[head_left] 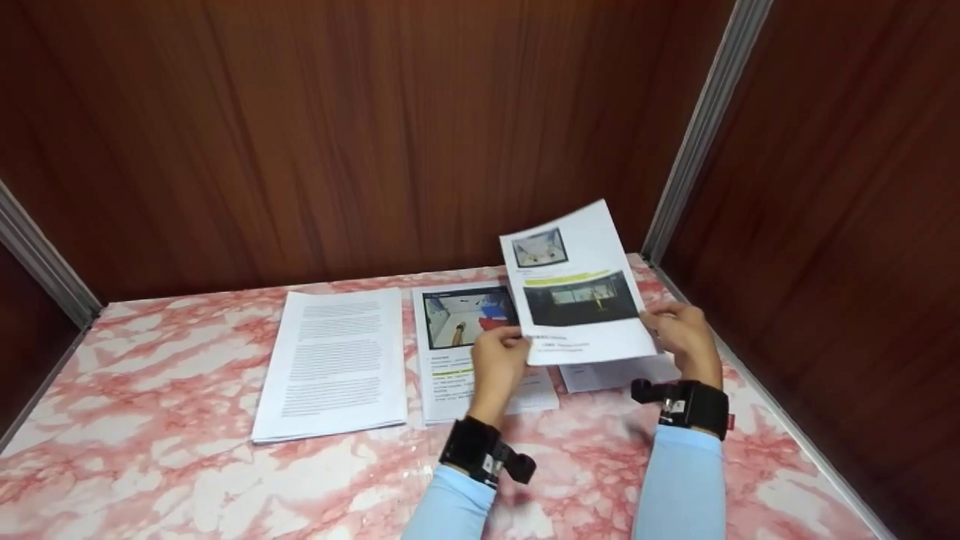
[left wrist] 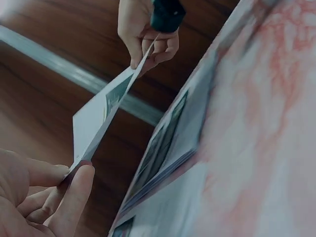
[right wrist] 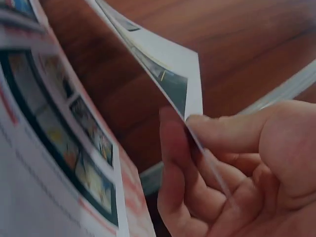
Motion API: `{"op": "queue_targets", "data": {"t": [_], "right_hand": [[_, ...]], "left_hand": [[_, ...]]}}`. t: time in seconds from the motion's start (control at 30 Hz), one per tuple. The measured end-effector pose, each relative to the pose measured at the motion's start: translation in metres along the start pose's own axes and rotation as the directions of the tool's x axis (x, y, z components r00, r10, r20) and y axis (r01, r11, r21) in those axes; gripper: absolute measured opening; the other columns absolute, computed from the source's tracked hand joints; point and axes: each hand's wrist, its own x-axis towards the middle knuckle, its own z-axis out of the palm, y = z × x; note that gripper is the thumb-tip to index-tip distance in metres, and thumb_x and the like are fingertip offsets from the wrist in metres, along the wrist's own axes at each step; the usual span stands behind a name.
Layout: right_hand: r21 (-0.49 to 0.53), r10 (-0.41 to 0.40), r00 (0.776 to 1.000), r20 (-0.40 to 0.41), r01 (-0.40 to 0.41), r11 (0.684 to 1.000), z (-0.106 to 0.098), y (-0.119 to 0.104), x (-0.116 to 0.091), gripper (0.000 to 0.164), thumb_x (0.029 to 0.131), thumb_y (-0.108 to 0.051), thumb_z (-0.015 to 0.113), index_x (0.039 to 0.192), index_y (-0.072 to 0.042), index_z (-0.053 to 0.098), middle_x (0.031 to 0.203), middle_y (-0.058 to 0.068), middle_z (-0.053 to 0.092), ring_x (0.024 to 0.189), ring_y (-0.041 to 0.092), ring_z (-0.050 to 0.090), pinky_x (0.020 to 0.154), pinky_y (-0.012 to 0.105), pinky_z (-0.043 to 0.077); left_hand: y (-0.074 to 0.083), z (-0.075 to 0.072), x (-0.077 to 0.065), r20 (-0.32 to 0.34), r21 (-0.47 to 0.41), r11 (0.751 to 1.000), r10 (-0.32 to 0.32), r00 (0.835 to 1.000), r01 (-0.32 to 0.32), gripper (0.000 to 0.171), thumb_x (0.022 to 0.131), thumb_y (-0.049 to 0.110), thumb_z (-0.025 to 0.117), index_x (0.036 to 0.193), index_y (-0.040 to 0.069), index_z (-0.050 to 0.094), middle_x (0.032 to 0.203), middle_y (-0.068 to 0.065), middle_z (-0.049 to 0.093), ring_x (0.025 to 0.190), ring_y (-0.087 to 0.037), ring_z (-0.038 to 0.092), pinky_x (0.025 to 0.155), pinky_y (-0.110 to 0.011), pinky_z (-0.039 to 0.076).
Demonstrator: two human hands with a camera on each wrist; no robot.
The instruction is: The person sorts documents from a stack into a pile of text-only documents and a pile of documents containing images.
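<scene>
A printed sheet of paper point(head_left: 577, 341) with two pictures and a yellow-highlighted line is held up off the table, tilted. My left hand point(head_left: 499, 364) pinches its lower left edge between thumb and fingers. On the right edge, my right hand point(head_left: 686, 337) grips it the same way, thumb on the printed face in the right wrist view. Below the sheet lies a right-hand paper stack point(right wrist: 29, 163), mostly hidden in the head view. A middle paper stack point(head_left: 450, 382), with a picture and highlighted text on top, lies partly behind my left hand.
A left stack of text pages point(head_left: 337, 360) lies beside the middle one on the red-and-white marbled table point(head_left: 180, 390). Brown wood-grain panels point(head_left: 337, 135) rise behind and at the sides, with a metal corner post point(head_left: 709, 127) at right.
</scene>
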Motion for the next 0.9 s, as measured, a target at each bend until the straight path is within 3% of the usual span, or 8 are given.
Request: {"op": "queue_targets", "data": {"t": [0.17,0.3,0.47,0.63,0.77,0.9], "right_hand": [[0.141,-0.113,0.989,0.095,0.099,0.985,0.021,-0.018,0.001,0.024,0.086,-0.017,0.062,0.103,-0.001,0.054,0.075,-0.007,0.055,0.063,0.005,0.053,0.057,0.022,0.048],[0.207,-0.165,0.976,0.142,0.134,0.969,0.040,-0.032,-0.003,0.023,0.085,-0.016,0.064,0.101,-0.001,0.055,0.077,-0.004,0.056,0.063,0.007,0.055,0.059,0.022,0.049],[0.270,-0.185,0.954,0.237,0.118,0.956,0.064,-0.047,-0.009,0.027,0.085,-0.015,0.064,0.104,0.002,0.053,0.082,0.000,0.060,0.067,0.009,0.058,0.062,0.025,0.051],[0.260,-0.219,0.921,0.323,0.136,0.956,0.083,-0.059,-0.015,0.028,0.086,-0.013,0.062,0.106,0.005,0.053,0.082,0.001,0.064,0.070,0.010,0.061,0.066,0.026,0.053],[0.208,-0.235,0.913,0.332,0.172,0.963,0.102,-0.069,-0.020,0.025,0.085,-0.011,0.061,0.104,0.005,0.057,0.079,0.002,0.063,0.069,0.011,0.062,0.068,0.030,0.054],[0.139,-0.219,0.910,0.353,0.181,0.974,0.122,-0.074,-0.024,0.018,0.085,-0.010,0.058,0.097,0.003,0.057,0.076,0.002,0.058,0.065,0.011,0.058,0.065,0.031,0.054]], "left_hand": [[0.002,-0.031,0.010,-0.067,-0.013,0.999,-0.030,0.997,0.029,0.017,0.079,0.010,0.066,0.093,0.002,0.072,0.080,-0.010,0.070,0.065,-0.013,0.064,0.054,-0.026,0.054],[0.004,-0.059,0.017,-0.111,-0.001,0.998,-0.060,0.992,0.060,0.016,0.081,0.016,0.066,0.092,0.006,0.072,0.086,-0.010,0.072,0.070,-0.016,0.067,0.058,-0.026,0.054],[0.004,-0.091,0.021,-0.143,-0.004,0.994,-0.105,0.984,0.105,0.016,0.080,0.019,0.067,0.090,0.009,0.073,0.087,-0.009,0.072,0.070,-0.017,0.067,0.062,-0.030,0.055],[0.001,-0.122,0.026,-0.155,0.056,0.990,-0.117,0.981,0.126,0.014,0.079,0.020,0.068,0.088,0.010,0.074,0.085,-0.007,0.072,0.072,-0.016,0.065,0.063,-0.028,0.053],[-0.001,-0.145,0.029,-0.141,0.130,0.983,-0.115,0.983,0.133,0.015,0.079,0.021,0.068,0.088,0.010,0.074,0.087,-0.008,0.071,0.072,-0.016,0.064,0.063,-0.027,0.054],[-0.007,-0.158,0.028,-0.113,0.165,0.975,-0.132,0.985,0.149,0.015,0.080,0.019,0.067,0.090,0.008,0.073,0.086,-0.010,0.071,0.065,-0.016,0.065,0.057,-0.028,0.055]]}}
